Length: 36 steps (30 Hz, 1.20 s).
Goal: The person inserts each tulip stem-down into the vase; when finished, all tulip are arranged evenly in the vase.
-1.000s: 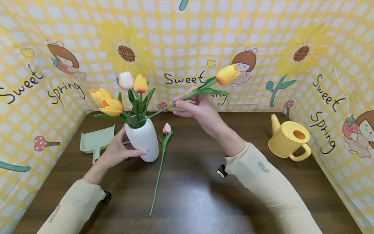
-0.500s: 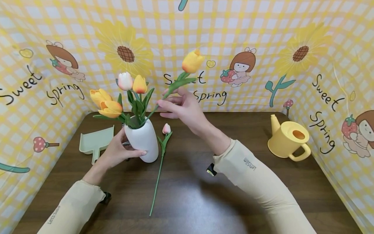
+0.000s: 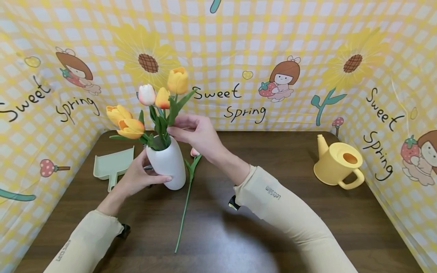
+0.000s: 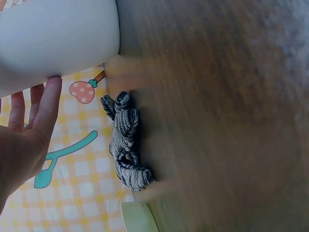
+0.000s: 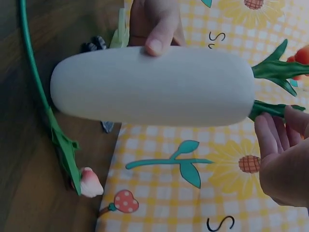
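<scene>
My left hand (image 3: pixel 138 176) holds the side of a white vase (image 3: pixel 167 167), its thumb across the front and its other fingers behind. With thumb and fingers my right hand (image 3: pixel 199 136) pinches a yellow tulip (image 3: pixel 178 80) by its green lower part, right over the vase's mouth. In the right wrist view the green of that tulip (image 5: pixel 270 108) enters the vase's rim, and my left thumb (image 5: pixel 155 46) lies on the vase wall. Several other tulips stand in the vase, among them a white-pink tulip (image 3: pixel 147 94) and an orange-yellow tulip (image 3: pixel 163 98).
A pink tulip (image 3: pixel 191 170) lies on the brown table (image 3: pixel 143 235), right of the vase. A pale green dustpan (image 3: pixel 113 165) lies at the left and a yellow watering can (image 3: pixel 338 165) stands at the right. Behind the vase is a grey knitted bundle (image 4: pixel 124 130).
My right hand has moved left with the yellow tulip, which has swung from slanting right to nearly upright over the vase. The left hand and vase have stayed in place.
</scene>
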{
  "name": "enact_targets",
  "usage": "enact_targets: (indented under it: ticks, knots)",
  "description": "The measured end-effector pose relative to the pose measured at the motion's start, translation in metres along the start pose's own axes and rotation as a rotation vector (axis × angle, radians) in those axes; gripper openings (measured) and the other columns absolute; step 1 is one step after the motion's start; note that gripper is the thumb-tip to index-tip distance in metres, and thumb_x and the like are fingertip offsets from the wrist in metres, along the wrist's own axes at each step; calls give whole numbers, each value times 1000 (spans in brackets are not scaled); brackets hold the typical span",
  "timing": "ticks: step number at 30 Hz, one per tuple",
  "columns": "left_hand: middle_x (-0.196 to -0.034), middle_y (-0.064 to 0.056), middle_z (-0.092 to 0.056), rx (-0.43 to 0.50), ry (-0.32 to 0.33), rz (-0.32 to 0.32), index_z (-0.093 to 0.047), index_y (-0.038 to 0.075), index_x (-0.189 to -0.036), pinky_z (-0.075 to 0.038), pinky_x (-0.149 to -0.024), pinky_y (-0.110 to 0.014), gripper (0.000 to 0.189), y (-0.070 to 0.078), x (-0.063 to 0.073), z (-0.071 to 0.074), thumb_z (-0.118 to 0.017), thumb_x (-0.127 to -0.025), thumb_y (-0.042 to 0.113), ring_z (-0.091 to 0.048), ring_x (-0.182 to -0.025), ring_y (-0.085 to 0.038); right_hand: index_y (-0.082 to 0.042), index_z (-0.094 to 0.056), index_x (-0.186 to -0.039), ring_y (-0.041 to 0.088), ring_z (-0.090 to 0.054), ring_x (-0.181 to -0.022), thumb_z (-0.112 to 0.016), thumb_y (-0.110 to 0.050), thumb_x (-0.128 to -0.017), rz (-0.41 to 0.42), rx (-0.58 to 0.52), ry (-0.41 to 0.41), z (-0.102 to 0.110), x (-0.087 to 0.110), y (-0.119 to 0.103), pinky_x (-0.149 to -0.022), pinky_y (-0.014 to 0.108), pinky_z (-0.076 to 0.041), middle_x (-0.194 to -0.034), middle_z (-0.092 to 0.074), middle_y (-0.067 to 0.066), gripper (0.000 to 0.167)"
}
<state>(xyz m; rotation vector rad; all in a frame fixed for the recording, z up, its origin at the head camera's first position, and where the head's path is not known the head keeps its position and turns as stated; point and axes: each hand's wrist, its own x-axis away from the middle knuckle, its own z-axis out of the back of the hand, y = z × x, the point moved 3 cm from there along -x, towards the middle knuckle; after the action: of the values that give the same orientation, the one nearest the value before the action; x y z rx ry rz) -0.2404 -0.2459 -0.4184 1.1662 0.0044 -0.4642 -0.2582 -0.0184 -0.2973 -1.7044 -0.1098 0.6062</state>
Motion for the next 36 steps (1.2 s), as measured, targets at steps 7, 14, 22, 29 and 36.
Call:
enact_targets:
  ticks: [7,14,22,29,36]
  knots:
    - [-130,-7,-58,-3,4,8,-39,23,-151,-59,-79,-35,95,1,0,-1,-91,-74,3,-63,-108,-21,-1,-63,-128,19,-71,-106,-73,6,-90,4,33,47,-10,-5,4,-91,32,-56,-118,-70,15,40]
    - [-130,-8,-58,-18,3,6,-38,21,-151,-59,-79,-33,96,1,0,1,-91,-74,4,-63,-107,-21,-5,-58,-139,22,-69,-111,-74,7,-89,-62,18,91,-3,-2,15,-85,26,-56,-122,-70,13,54]
    - [-130,-6,-58,-12,4,10,-40,23,-149,-59,-80,-34,95,3,0,0,-92,-73,4,-62,-108,-22,-9,-60,-138,18,-67,-107,-73,-4,-93,-177,85,116,16,9,31,-52,22,-49,-124,-68,8,46]
    - [-132,-6,-57,-26,5,20,-39,22,-150,-59,-80,-32,94,1,0,1,-92,-74,6,-61,-109,-23,-2,-58,-134,22,-66,-101,-74,-5,-92,-367,151,60,30,25,72,-87,40,-58,-115,-66,13,45]
    - [-133,-6,-56,-33,3,15,-38,22,-151,-59,-80,-32,95,0,0,1,-92,-74,6,-61,-110,-22,4,-60,-130,38,-72,-96,-78,-17,-91,-689,287,-106,37,50,110,-82,48,-59,-108,-72,18,48]
